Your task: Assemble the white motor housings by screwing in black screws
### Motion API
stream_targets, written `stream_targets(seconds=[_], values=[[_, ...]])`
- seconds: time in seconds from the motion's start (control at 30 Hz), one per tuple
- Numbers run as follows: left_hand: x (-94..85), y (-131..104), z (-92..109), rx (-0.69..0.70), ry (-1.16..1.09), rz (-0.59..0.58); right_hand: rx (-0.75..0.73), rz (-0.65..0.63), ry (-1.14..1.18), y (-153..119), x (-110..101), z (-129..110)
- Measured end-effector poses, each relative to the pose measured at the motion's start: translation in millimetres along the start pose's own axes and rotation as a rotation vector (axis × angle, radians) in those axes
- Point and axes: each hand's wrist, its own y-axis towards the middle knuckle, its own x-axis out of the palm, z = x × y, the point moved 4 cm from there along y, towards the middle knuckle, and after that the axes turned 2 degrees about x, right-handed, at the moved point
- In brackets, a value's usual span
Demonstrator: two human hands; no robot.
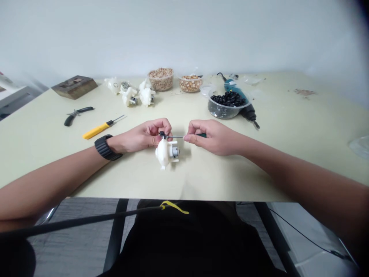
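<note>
"Gearbox [162, 154], held where?"

"Over the table's [207, 181] near side, pinched around its black tab [162, 134] in the left hand [147, 134], apparently for steadiness beside the shaft [177, 137]."

"And in the right hand [215, 135]?"

"Screwdriver [203, 135], handle mostly buried in the fist, shaft level and aimed at the tab, probably for a straight approach; tip contact impossible to tell."

"And beyond?"

"Three containers: clear tub [161, 86] of pale grains [160, 73], smaller tub [190, 87] of orange kernels [190, 78], front tub [221, 112] of glossy black pieces [227, 98], partly hiding a drill [250, 112]. Likely set back for working room."
</note>
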Motion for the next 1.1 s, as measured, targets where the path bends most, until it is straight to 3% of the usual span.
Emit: stream_targets(seconds=[0.2, 0.37, 0.47, 0.53, 0.7, 0.93, 1.0, 1.1], values=[[1.1, -0.3, 3.2, 0.028, -0.029, 0.002, -0.127, 0.087, 0.063, -2.2, -0.3, -0.5], [-1.1, -2.5, 4.5, 0.029, -0.092, 0.033, -0.384, 0.309, -0.356, -9.4, 0.3, -4.0], [0.1, -3.1, 5.9, 0.027, -0.105, 0.031, -0.507, 0.323, -0.580, -14.1, 6.8, -9.1], [1.2, -3.7, 7.1, 0.023, -0.090, 0.032, -0.528, 0.312, -0.577, -16.3, 8.9, -13.4], [3.7, -5.0, 11.2, 0.039, 0.003, 0.009, -0.321, 0.209, -0.200, -12.7, 4.0, -18.2], [8.3, -2.5, 16.8, 0.036, 0.120, -0.016, 0.078, -0.150, 0.262, -0.9, 3.8, -2.9], [7.3, -2.0, 16.2, 0.048, 0.122, -0.020, 0.084, -0.157, 0.255, -0.8, 2.3, -1.9], [4.1, -2.4, 13.0, 0.069, 0.102, -0.017, -0.078, 0.008, 0.113, -2.5, -3.8, -6.7]])
